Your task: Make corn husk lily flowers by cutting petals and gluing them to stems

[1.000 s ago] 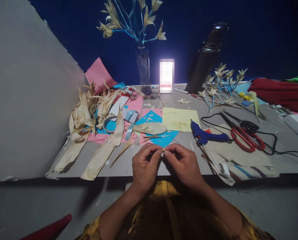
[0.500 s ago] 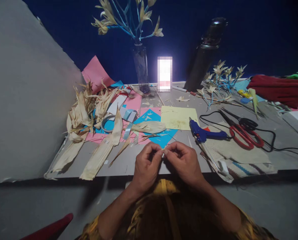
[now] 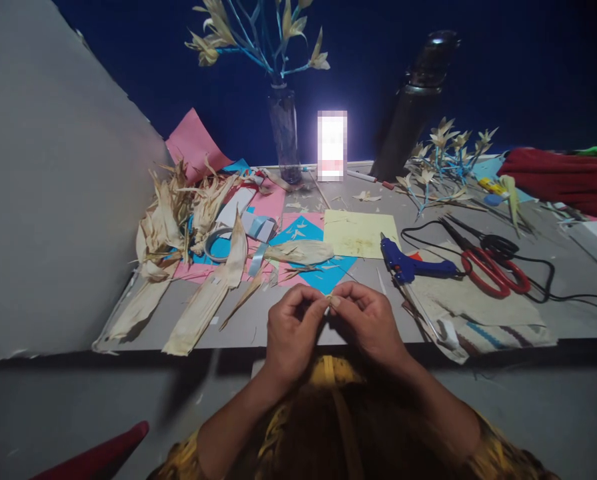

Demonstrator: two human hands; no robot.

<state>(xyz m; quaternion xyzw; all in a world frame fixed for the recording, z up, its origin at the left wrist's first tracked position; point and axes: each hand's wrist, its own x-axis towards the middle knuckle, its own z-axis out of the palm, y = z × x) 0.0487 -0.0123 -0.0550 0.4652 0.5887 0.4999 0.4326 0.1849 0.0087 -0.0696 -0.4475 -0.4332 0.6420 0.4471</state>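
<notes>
My left hand (image 3: 294,327) and my right hand (image 3: 367,321) meet in front of my body at the table's near edge. Thumbs and forefingers of both are pinched together on one tiny pale piece (image 3: 331,299); it is mostly covered by the fingertips, and its kind is too small to tell. Just beyond them lies blue paper (image 3: 323,277) with dry husk scraps on it. A blue glue gun (image 3: 413,267) rests to the right of my right hand. Long dried corn husks (image 3: 203,307) lie to the left of my left hand.
Red-handled scissors (image 3: 493,270) and a black cord lie at the right, by a folded cloth (image 3: 478,300). A glass vase (image 3: 284,133) with husk flowers stands at the back, near a dark bottle (image 3: 408,120). Tape (image 3: 218,245) sits among husks; yellow paper (image 3: 361,233) lies mid-table.
The view has shifted very slightly. Both hands keep their pinch at nearly the same place, and nothing on the table has moved.
</notes>
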